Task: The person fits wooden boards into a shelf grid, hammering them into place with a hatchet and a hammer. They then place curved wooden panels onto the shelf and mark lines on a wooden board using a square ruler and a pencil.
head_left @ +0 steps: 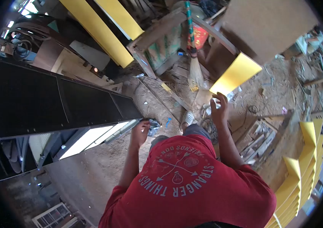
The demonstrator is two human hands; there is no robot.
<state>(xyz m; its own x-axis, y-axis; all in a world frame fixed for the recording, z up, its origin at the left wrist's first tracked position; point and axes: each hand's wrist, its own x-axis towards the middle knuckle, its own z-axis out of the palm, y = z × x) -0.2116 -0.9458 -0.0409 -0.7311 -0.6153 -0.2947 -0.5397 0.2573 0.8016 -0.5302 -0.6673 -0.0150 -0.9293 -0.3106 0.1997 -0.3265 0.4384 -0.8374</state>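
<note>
My right hand (219, 108) is raised with its fingers closed on the lower end of a flat yellow strip (235, 75), which slants up and to the right. My left hand (140, 133) is lower, on the left, close to the end of a long black panelled piece (89, 100). Its fingers are loosely bent, with a gap to the thumb, and I see nothing in it. A clear plastic bag (154, 127) shows just beyond the left fingers. I cannot tell whether the hand touches the bag or the panel.
Several bent yellow strips (300, 174) stand along the right, beside wood scraps (258, 140). More yellow lengths (97, 30) are at the upper left. Ahead are a broom (195, 72), a worn wooden frame (157, 30) and a large brown board (264, 26). Debris litters the dirt floor.
</note>
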